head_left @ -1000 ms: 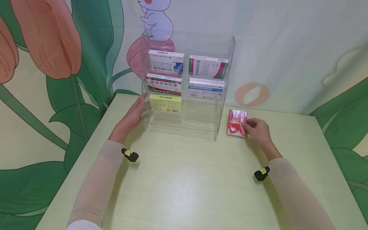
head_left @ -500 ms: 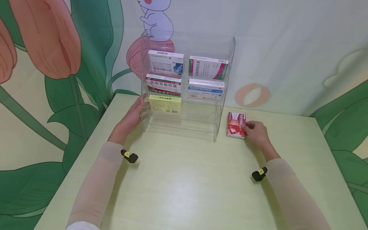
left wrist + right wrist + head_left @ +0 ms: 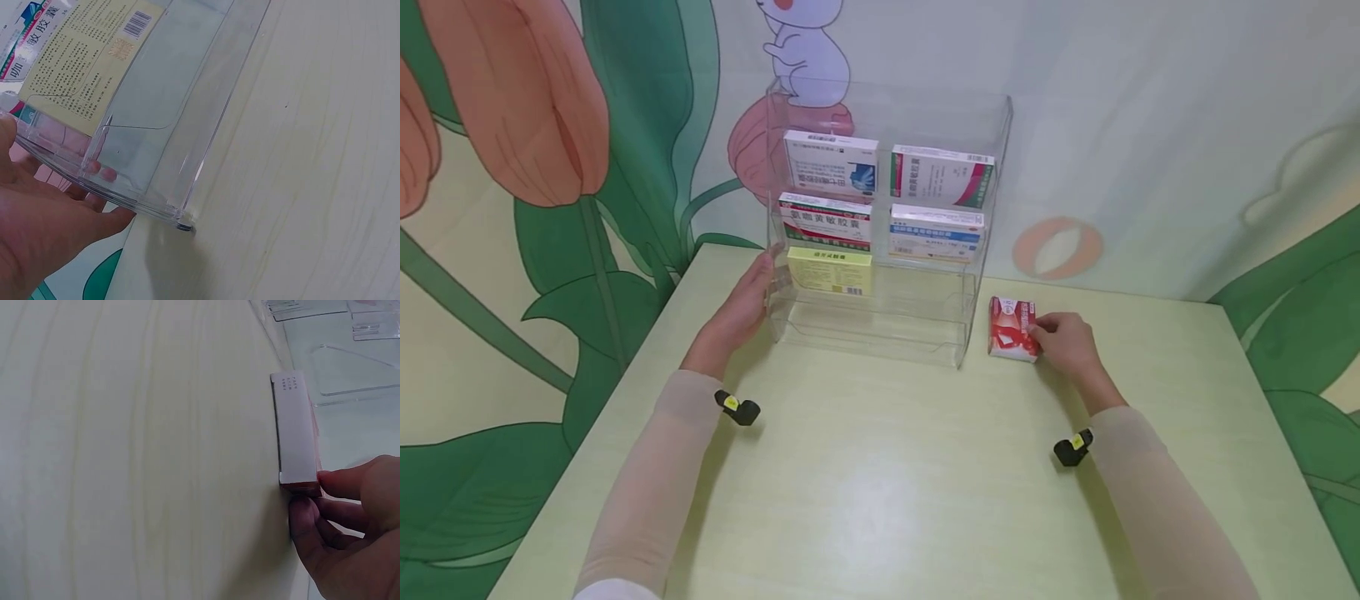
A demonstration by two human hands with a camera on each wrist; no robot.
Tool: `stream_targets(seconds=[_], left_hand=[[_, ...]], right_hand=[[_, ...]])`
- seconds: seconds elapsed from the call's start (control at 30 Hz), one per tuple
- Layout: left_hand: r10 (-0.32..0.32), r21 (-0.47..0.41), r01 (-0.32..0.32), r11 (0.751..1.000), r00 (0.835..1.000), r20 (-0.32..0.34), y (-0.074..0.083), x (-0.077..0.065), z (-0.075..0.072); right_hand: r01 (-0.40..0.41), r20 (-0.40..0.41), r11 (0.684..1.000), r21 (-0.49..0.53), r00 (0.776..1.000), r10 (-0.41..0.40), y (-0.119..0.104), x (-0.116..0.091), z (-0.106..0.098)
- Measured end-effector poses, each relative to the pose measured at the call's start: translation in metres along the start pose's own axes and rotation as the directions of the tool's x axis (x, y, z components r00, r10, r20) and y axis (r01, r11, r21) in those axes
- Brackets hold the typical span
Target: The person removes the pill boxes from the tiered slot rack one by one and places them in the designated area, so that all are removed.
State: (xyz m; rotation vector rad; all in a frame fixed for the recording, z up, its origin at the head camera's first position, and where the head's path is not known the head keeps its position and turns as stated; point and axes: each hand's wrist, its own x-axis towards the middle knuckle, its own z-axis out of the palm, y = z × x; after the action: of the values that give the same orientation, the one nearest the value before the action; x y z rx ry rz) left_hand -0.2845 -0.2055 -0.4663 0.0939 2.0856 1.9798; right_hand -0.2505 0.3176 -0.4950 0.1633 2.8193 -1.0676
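Observation:
A clear plastic display rack (image 3: 880,337) stands upright at the back of the table. My left hand (image 3: 741,308) grips its left side edge; fingertips show through the clear wall in the left wrist view, where the hand (image 3: 56,219) is close up. To the right of the rack, my right hand (image 3: 1067,342) pinches the right edge of a small red and white box (image 3: 1011,329) by thumb and fingers. The right wrist view shows the pale end of this box (image 3: 297,431), close over the tabletop. A yellow medicine box (image 3: 829,273) sits in the rack's left column, nearest my left hand.
Higher in the rack are a white medicine box with a blue picture (image 3: 833,167), a green and magenta one (image 3: 942,177), a red and green one (image 3: 826,223) and a blue-striped one (image 3: 936,233). A printed cloth (image 3: 1135,167) hangs behind the table (image 3: 880,467).
My right hand has drawn the red and white box slightly left and toward me, nearer the rack's side. The left hand stays on the rack.

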Motion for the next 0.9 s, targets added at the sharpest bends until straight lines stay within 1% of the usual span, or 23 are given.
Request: stream_targets(seconds=[0.17, 0.37, 0.57, 0.8, 0.9], left_hand=[[-0.011, 0.009, 0.011, 1.0, 1.0, -0.003, 0.0, 0.0, 0.0], [-0.002, 0.006, 0.002, 1.0, 1.0, 0.0, -0.001, -0.002, 0.001], [-0.009, 0.018, 0.009, 1.0, 1.0, 0.006, 0.0, -0.003, 0.001], [-0.005, 0.023, 0.005, 1.0, 1.0, 0.01, 0.002, -0.003, 0.001], [-0.008, 0.026, 0.008, 1.0, 1.0, 0.014, 0.002, -0.004, -0.001]], right_hand=[[-0.018, 0.002, 1.0, -0.003, 1.0, 0.018, -0.003, -0.002, -0.001], [-0.037, -0.01, 0.999, -0.011, 0.999, 0.037, -0.003, -0.003, -0.001], [-0.044, -0.022, 0.999, -0.004, 0.999, 0.044, 0.0, -0.003, 0.001], [-0.061, 0.027, 0.992, 0.109, 0.998, 0.059, 0.007, -0.001, -0.003], [-0.062, 0.034, 0.987, 0.148, 0.998, 0.057, -0.001, -0.005, -0.008]])
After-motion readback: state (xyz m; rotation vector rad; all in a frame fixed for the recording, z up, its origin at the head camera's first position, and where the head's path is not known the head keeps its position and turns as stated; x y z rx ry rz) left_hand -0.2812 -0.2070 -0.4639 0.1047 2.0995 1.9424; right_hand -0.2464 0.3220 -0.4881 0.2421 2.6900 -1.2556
